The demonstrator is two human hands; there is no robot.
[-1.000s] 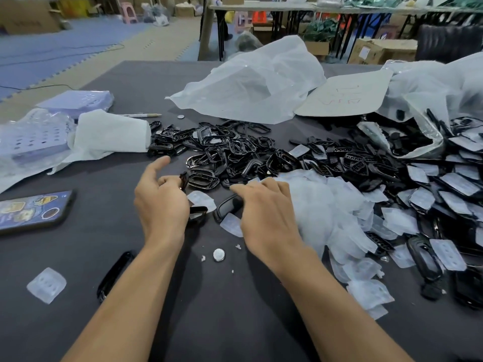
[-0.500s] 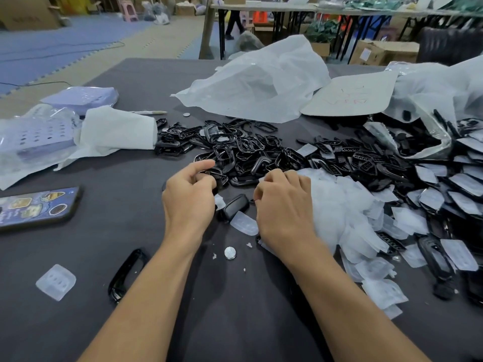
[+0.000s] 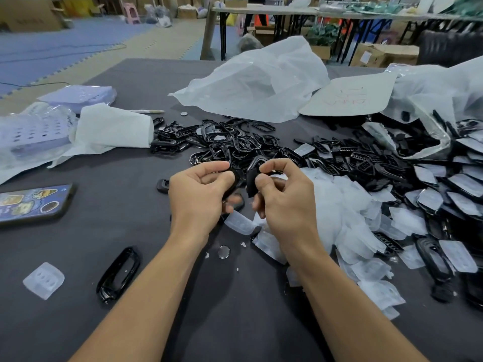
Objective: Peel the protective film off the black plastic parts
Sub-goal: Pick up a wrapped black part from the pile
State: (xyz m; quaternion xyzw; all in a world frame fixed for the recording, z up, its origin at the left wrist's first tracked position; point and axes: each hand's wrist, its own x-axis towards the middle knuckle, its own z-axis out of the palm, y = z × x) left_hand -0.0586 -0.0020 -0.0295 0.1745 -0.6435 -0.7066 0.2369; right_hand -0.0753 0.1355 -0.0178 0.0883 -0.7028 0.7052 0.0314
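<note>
Hands: the left hand [image 3: 201,190] and right hand [image 3: 286,198] both pinch a black part [image 3: 251,178], held just above the worktop [image 3: 78,244].
Risk: the thin film may tear at a corner, or the glossy part may slip into the peeled film heap [image 3: 339,205].
Hidden: the film edge sits behind the knuckles, and I cannot tell whether they hold one piece or two.
</note>
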